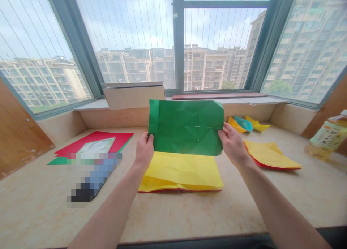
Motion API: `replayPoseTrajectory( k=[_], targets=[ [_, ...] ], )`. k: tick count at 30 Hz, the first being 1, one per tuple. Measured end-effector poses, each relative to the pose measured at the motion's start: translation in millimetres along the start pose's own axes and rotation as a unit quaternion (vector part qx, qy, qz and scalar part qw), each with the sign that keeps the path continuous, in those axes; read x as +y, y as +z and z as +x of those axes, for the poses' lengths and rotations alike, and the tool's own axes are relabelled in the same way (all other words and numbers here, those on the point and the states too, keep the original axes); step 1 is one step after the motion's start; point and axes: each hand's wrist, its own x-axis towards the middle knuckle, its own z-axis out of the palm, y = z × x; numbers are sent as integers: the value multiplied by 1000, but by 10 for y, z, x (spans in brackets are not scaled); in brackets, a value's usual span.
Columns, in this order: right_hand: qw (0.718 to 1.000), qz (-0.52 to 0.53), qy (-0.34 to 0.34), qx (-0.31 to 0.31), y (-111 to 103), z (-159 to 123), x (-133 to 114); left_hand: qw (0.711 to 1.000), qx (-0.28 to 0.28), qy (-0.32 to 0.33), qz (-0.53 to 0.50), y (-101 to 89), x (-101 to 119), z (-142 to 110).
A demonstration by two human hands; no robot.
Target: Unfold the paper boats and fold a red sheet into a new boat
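My left hand (144,150) and my right hand (233,145) pinch opposite side edges of a creased green paper sheet (187,127), holding it upright above the counter. Just below it, a folded yellow paper (180,172) with red showing along its lower edge lies flat on the counter. Neither hand touches that paper. A similar yellow-and-red folded paper (271,155) rests to the right of my right hand.
Yellow and blue paper boats (240,124) sit near the window at the right. Red and green paper sheets (100,142) lie left, partly under a pixelated patch (93,176). A cardboard box (132,96) stands on the sill, and a bottle of oil (328,137) stands at the far right.
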Motion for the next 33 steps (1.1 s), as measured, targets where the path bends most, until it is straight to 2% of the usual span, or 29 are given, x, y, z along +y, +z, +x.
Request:
replayPoseTrajectory(
  k=[6,14,18,21,24,27,29,31,33],
  targets=[
    [996,-76,-19,42,-119,82,124,1000,-30,-8,4,23,1,-21],
    [993,-62,37,88,-262,169,334,995,-87,-38,18,13,61,-103],
    [990,-96,29,97,-305,159,344,994,-76,-31,69,-13,101,-104],
    [981,-153,-29,116,-280,106,287,990,-50,20,132,-42,113,-78],
    [956,-254,-83,118,-223,41,204,972,-24,88,214,-66,134,-74],
    [934,-327,-108,95,-198,14,164,952,-12,115,283,-99,174,-97],
    [935,-337,-89,72,-212,23,184,933,-10,111,341,-140,213,-114],
    [942,-330,-40,35,-231,34,230,905,-2,102,414,-197,263,-126],
    [951,-309,5,-13,-228,25,280,870,7,130,476,-255,313,-135]
  ],
)
